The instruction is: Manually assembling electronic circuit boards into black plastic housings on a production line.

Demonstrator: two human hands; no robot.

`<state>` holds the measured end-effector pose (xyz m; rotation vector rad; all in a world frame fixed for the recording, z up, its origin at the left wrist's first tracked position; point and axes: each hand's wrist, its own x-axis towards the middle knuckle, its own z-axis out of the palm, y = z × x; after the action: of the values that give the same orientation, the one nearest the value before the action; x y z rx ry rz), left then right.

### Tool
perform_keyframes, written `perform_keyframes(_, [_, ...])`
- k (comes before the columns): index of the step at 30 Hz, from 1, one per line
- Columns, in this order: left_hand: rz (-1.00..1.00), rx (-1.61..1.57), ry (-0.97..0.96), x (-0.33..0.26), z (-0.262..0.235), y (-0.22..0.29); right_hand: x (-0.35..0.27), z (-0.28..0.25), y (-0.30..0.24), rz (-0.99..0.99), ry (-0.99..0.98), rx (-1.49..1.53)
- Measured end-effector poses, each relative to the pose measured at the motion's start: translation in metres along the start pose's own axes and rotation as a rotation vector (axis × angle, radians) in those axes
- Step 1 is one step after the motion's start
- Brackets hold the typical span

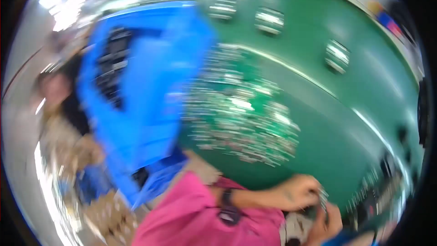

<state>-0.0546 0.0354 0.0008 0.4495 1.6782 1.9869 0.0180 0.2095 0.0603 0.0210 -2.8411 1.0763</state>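
The whole view is smeared by motion. My left hand reaches in from a pink sleeve with a dark wristband. Its fingers are closed on a small silvery part at the lower right. My right hand comes up from below and meets the same part, fingers curled against it. Both hands hover over the near edge of a green table. A wide heap of several small silvery and green parts lies on the table beyond my hands.
A big blue crate stands tilted at the left, with dark items inside. Another person is at the far left. Round shiny fittings dot the table's far side. Dark blurred parts sit at the right.
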Motion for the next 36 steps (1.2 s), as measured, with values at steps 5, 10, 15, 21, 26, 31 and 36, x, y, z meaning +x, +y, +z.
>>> perform_keyframes(5, [-0.052,-0.15,-0.091,0.001,0.001,-0.012,0.0,0.016,-0.008,-0.063,0.09,-0.111])
perform_keyframes(10, [-0.096,-0.199,0.032,-0.015,-0.01,-0.001,0.01,0.016,-0.005,-0.167,0.055,-0.058])
perform_keyframes(15, [-0.004,-0.227,0.07,-0.018,-0.011,-0.002,0.009,0.014,-0.003,-0.187,0.042,0.018])
perform_keyframes(21, [0.118,-0.157,0.106,-0.021,-0.005,-0.003,-0.001,0.011,-0.003,-0.176,-0.04,-0.039])
perform_keyframes(26, [0.021,-0.117,-0.009,-0.017,-0.015,0.027,-0.009,0.041,0.01,0.065,0.118,0.313])
perform_keyframes(31, [-0.295,-0.388,0.054,-0.02,-0.028,0.031,0.02,0.047,-0.007,0.197,0.161,0.627])
perform_keyframes(36, [-0.232,-0.434,0.039,-0.019,-0.027,0.021,0.025,0.045,-0.004,0.102,0.07,0.609])
